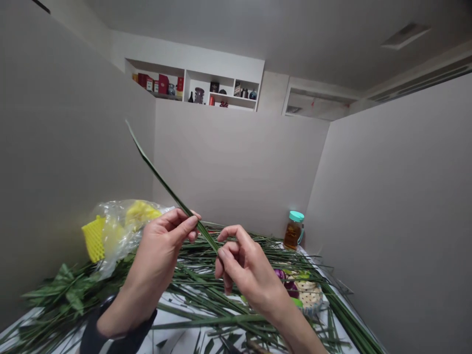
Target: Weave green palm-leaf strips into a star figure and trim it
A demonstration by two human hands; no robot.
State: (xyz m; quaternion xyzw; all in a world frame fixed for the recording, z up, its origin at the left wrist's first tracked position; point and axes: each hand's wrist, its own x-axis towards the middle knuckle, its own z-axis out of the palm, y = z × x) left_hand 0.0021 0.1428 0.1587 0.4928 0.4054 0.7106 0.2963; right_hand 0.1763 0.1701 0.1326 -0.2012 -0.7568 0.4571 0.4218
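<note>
One long, narrow green leaf (164, 184) is held up at a slant, its pale tip pointing to the upper left. The thumb and fingers of my left hand (171, 236) pinch it partway along. My right hand (241, 265) grips its lower end between thumb and fingers, with the index finger curved above. A short stretch of leaf shows between the two hands. Below them, many loose green leaves (199, 290) lie criss-crossed over a white table surface (177, 339).
At the left, a clear plastic bag (118, 236) with yellow foam netting (95, 239) sits beside broad leaves (70, 290). A bottle (293, 231) with a turquoise lid stands at the back right. Nearer is a basket (311, 295) with purple items. Grey partitions (236, 167) surround the table.
</note>
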